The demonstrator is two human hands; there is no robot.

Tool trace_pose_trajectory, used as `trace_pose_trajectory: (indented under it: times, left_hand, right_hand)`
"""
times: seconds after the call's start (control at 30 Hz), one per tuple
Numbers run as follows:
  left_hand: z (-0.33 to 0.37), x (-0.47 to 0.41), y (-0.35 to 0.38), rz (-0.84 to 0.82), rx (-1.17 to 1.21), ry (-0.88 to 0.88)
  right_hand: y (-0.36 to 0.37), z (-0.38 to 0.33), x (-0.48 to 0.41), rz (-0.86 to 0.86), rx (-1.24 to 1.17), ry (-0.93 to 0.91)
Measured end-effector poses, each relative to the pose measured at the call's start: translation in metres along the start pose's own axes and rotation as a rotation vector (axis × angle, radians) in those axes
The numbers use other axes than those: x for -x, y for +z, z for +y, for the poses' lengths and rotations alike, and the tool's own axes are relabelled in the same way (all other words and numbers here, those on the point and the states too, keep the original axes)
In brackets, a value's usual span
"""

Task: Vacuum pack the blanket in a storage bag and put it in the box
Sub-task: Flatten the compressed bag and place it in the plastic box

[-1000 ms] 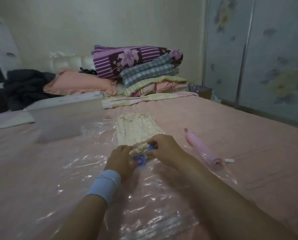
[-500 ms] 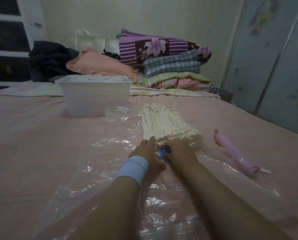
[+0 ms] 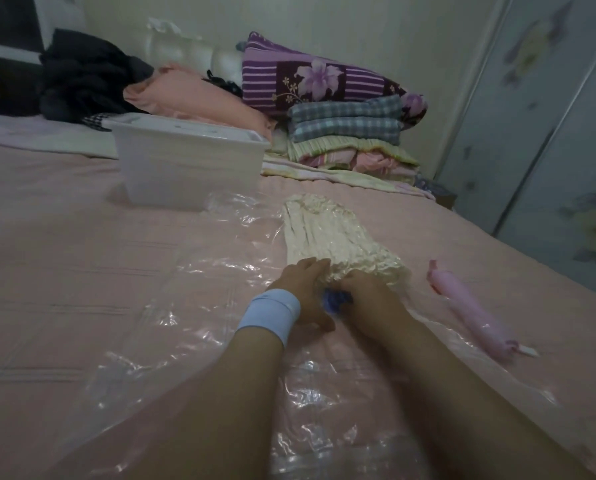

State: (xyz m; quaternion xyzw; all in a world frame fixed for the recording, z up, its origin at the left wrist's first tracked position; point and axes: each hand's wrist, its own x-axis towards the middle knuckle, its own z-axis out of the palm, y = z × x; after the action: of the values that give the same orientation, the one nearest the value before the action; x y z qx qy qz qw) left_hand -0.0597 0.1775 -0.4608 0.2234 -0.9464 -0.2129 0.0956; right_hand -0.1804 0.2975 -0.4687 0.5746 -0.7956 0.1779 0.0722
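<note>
Left hand [image 3: 301, 297] presses flat beside valve [image 3: 338, 301]; right hand [image 3: 367, 301] pinches it. Packed blanket [image 3: 327, 233] likely stiff, slick: grip its edges.

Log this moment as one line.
left hand presses storage bag | right hand pinches blue valve | blanket flattened inside bag | pink pump lies untouched | white box beyond bag

Dim, soft light — glare on plastic bag [image 3: 220, 278]; edges distorted.
</note>
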Motion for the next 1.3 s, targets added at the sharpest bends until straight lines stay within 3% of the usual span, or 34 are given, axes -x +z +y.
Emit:
trace_pose_trajectory:
  times: [0.27, 0.5, 0.8, 1.07, 1.3]
  left_hand:
    - [0.0011, 0.0035, 0.0005, -0.02, 0.02, -0.003]
    - [-0.0017, 0.0024, 0.0038, -0.021, 0.051, -0.033]
    - [-0.0023, 0.0036, 0.0042, -0.017, 0.068, -0.029]
    - [-0.0023, 0.0029, 0.0053, -0.025, 0.062, -0.028]
    - [-0.0004, 0.0021, 0.0051, -0.03, 0.06, -0.035]
  right_hand:
    - [0.003, -0.0026, -0.0037, -0.053, 0.162, -0.07]
    - [0.0005, -0.0047, -0.0076, -0.067, 0.213, 0.099]
    - [-0.0028, -0.0048, -0.0011, -0.047, 0.18, -0.023]
    - [0.0057, -0.0014, -0.0053, 0.023, 0.269, 0.02]
    - [0.0035, -0.0026, -0.0038, -0.048, 0.183, -0.061]
